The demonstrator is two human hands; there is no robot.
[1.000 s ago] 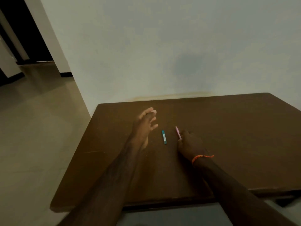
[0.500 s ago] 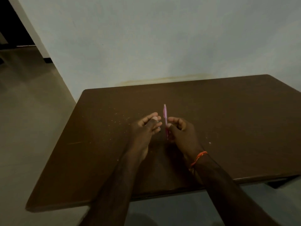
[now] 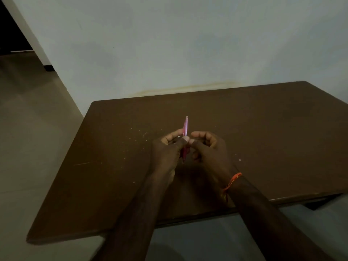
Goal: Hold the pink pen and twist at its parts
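1. I see the left hand (image 3: 165, 153) near the middle of the frame, thumb and curled fingers pinching a pink pen (image 3: 185, 132) at mid-barrel; that grip keeps the pen upright and steady, I judge.
2. The pen stands nearly vertical between both hands, its upper end poking above the fingers, its lower tip hanging above the worktop (image 3: 273, 138), not resting on it.
3. The right hand (image 3: 209, 149), just right of center, has its fingers curled with the thumb tip by the barrel; whether it truly grips the pen I cannot tell.
4. An orange thread band (image 3: 232, 180) circles the right wrist.
5. Pale crumbs (image 3: 135, 137) dot the worktop left of the hands.
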